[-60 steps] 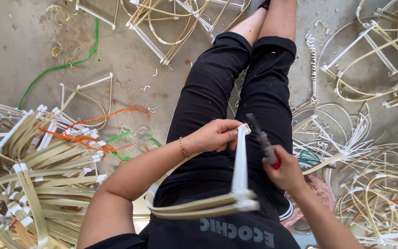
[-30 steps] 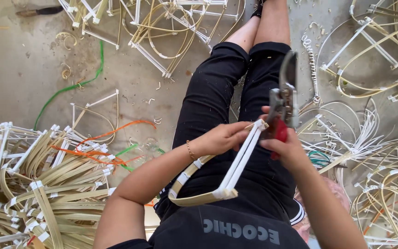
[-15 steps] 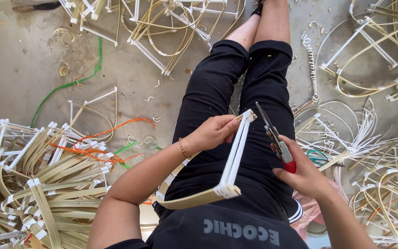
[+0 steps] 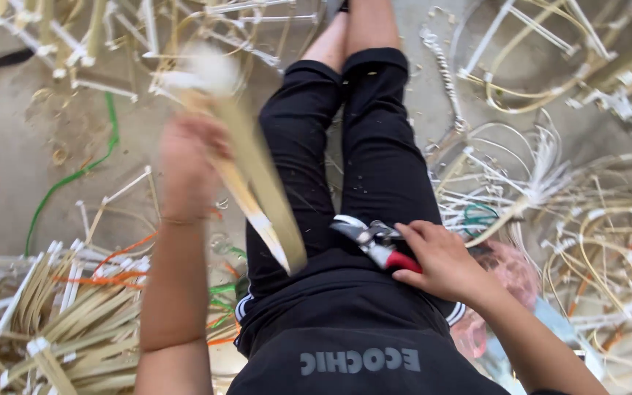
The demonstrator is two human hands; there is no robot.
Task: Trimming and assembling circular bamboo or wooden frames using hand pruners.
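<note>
Your left hand grips a blurred cane strip bundle over the concrete floor; your right hand's fingers clasp red-handled shears on your lap, cane heaps around.

One pair of red-handled pruning shears. One bundle of bent cane strips, blurred. One green cord on the floor; loose cane hoops too many to count.

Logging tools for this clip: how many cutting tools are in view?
1. The red-handled pruning shears are in the right hand, resting over the lap. Others may be hidden under the cane bundles. The left hand grips a blurred cane piece.
</note>
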